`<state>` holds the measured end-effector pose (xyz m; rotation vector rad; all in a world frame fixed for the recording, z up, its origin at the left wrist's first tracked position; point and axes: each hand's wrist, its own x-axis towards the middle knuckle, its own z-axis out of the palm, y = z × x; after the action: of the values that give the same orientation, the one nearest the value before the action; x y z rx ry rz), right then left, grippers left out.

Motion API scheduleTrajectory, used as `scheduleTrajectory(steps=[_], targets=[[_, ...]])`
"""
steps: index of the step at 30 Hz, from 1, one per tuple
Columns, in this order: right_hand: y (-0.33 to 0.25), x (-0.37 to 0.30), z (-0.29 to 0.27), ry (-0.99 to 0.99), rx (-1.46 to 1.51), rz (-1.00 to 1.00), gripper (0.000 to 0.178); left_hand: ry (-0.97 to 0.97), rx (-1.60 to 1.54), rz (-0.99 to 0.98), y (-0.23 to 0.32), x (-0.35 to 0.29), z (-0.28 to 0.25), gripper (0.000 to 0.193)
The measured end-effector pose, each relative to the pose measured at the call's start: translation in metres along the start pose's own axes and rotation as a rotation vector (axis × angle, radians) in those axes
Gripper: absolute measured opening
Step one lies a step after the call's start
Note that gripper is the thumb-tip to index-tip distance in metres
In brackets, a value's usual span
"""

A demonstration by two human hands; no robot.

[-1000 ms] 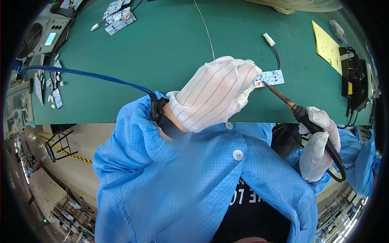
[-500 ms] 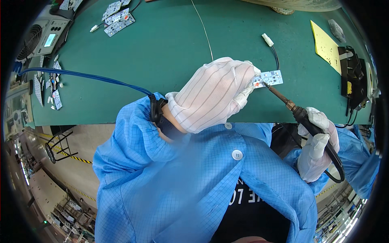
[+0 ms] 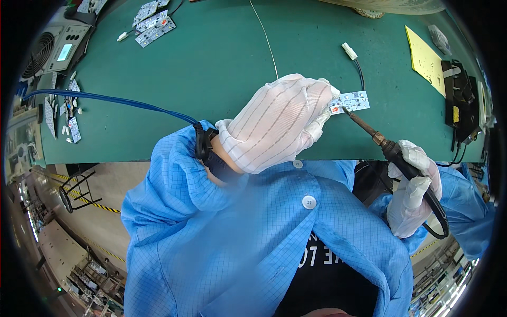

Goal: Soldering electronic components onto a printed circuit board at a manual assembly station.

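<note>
In a white striped glove, my left hand (image 3: pixel 282 120) is closed on the left end of a small white circuit board (image 3: pixel 356 100). Black wires run from the board up to a white plug connector (image 3: pixel 349 51). Thin solder wire (image 3: pixel 266 39) reaches from the far side of the table to behind the left hand; how the fingers hold it is hidden. My gloved right hand (image 3: pixel 414 185) grips a soldering iron (image 3: pixel 393 150) by its black handle. The iron's tip is at the board's lower edge, close to the left fingertips and a red-orange spot.
More circuit boards (image 3: pixel 154 29) lie at the far left, others (image 3: pixel 74 129) by the left edge. A blue cord (image 3: pixel 111 97) runs from my left wristband to the left. A grey device with a display (image 3: pixel 60 50), yellow paper (image 3: pixel 425 61) and a black stand (image 3: pixel 465 100) flank the green mat (image 3: pixel 200 47).
Almost nothing differs. The soldering iron's tip and the board have shifted very slightly; both hands keep their holds.
</note>
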<state>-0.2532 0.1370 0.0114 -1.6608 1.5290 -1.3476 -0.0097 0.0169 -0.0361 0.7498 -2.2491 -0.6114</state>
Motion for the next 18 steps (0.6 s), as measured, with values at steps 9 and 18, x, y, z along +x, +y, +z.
scheduleTrajectory(steps=[9,18], targets=[[-0.0014,-0.0012,0.0049,0.054,0.059,0.026,0.052,-0.029,-0.004,0.038,0.001,0.0039,-0.0043,0.017],[0.0012,-0.0067,0.0011,0.082,0.091,0.053,0.051,-0.016,0.031,0.07,0.0006,0.0049,-0.005,0.016]])
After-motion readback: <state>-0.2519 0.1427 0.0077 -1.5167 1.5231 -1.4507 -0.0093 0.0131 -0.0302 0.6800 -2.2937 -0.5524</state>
